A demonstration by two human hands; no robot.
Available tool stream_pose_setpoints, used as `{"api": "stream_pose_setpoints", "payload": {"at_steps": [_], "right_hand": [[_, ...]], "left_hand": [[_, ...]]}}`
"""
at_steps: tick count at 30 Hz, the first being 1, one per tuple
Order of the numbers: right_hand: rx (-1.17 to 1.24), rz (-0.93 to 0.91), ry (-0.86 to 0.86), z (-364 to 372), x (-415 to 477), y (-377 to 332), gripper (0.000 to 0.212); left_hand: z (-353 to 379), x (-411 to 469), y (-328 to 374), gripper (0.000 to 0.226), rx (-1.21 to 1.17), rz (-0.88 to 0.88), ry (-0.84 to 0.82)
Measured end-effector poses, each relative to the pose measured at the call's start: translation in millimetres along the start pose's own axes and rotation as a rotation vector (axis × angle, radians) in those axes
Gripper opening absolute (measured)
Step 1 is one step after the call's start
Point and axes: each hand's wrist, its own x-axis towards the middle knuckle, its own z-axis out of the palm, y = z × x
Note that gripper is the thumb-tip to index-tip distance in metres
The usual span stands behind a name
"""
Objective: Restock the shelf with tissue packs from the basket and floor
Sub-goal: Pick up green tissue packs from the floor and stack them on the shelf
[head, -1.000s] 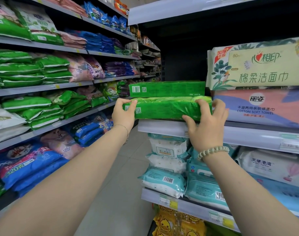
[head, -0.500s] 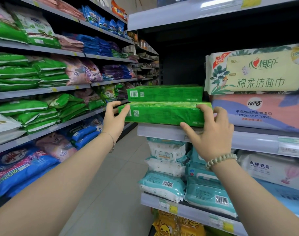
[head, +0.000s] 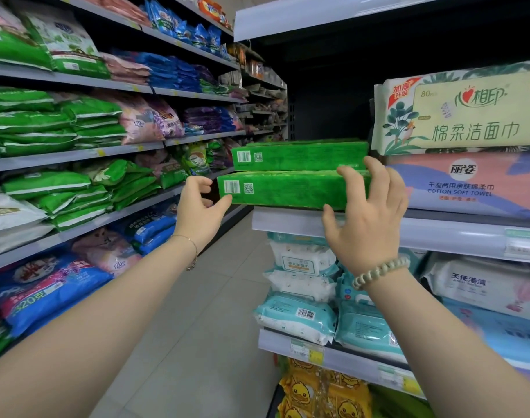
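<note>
Two flat green tissue packs lie stacked on the right-hand shelf (head: pixel 290 222). The lower pack (head: pixel 287 190) juts a little past the shelf's left end, and the upper pack (head: pixel 300 156) sits slightly further back. My left hand (head: pixel 197 211) is at the lower pack's left end, fingers loosely curled, thumb tip touching its bottom corner. My right hand (head: pixel 366 224) is in front of the pack's right end, fingers spread against its front and thumb by the shelf edge. Neither hand closes around the pack. No basket is in view.
Right of the green packs stand a pink cotton towel pack (head: pixel 468 185) and a cream one (head: pixel 462 113) on top. Wet-wipe packs (head: pixel 300 315) fill the shelf below. Across the aisle floor (head: pixel 197 327), left shelves (head: pixel 76 155) hold green, blue and pink bags.
Both hands gripped the lower green pack a second ago. The pack now rests on the shelf; my left hand let go and my right hand's fingers have spread and loosened.
</note>
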Motion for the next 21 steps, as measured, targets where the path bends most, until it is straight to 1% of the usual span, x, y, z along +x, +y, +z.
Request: {"api": "stream_pose_setpoints", "payload": {"at_steps": [4, 8, 11, 15, 21], "right_hand": [[0.079, -0.103, -0.015, -1.8, -3.0, -20.3, 0.036], [0.106, -0.189, -0.126, -1.1, -11.8, -44.5, 0.035], [0.121, -0.247, -0.212, 0.2, -23.3, -63.2, 0.036], [0.129, -0.309, -0.313, 4.3, -45.3, -85.5, 0.040], [0.179, -0.360, -0.503, 19.3, -92.3, -112.2, 0.044]], "left_hand": [[-14.2, -13.0, -4.9, 0.027, 0.192, 0.146, -0.069], [-26.3, -29.7, -14.7, 0.024, 0.363, 0.240, -0.201], [-35.1, -43.9, -25.2, 0.027, 0.480, 0.287, -0.278], [-46.6, -64.9, -48.2, 0.032, 0.609, 0.327, -0.358], [-56.1, -102.6, -84.3, 0.037, 0.772, 0.253, -0.452]]}}
